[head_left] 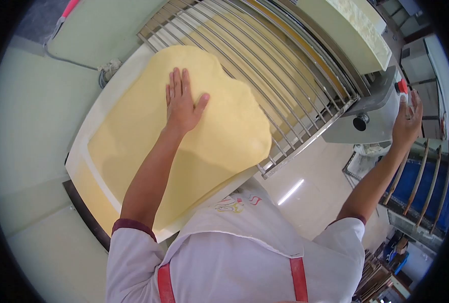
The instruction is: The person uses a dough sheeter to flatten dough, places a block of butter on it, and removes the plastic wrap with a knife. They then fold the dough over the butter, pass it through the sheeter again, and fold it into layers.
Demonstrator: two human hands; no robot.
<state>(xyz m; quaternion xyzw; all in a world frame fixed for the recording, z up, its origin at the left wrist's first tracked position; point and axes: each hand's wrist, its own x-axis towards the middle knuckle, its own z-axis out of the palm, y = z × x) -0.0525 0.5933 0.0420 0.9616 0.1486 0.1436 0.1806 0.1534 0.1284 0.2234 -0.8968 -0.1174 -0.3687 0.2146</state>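
A large sheet of pale yellow dough (224,116) lies on a white-edged belt, its rounded far end reaching onto a metal bar grille (280,76). My left hand (182,103) rests flat on the dough with its fingers stretched out. More dough shows beneath the bars. Over at the right, my right hand (409,113) is at the grey machine housing (376,111), close beside a red button (401,86). Its fingers are apart and it holds nothing; whether the fingertips touch the housing I cannot tell.
A black knob (361,121) sticks out of the housing. Behind the grille stands a pale machine cover (351,30). A rack with rusty bars (426,182) and blue material is at the right. A cable (73,63) runs along the pale panel at upper left.
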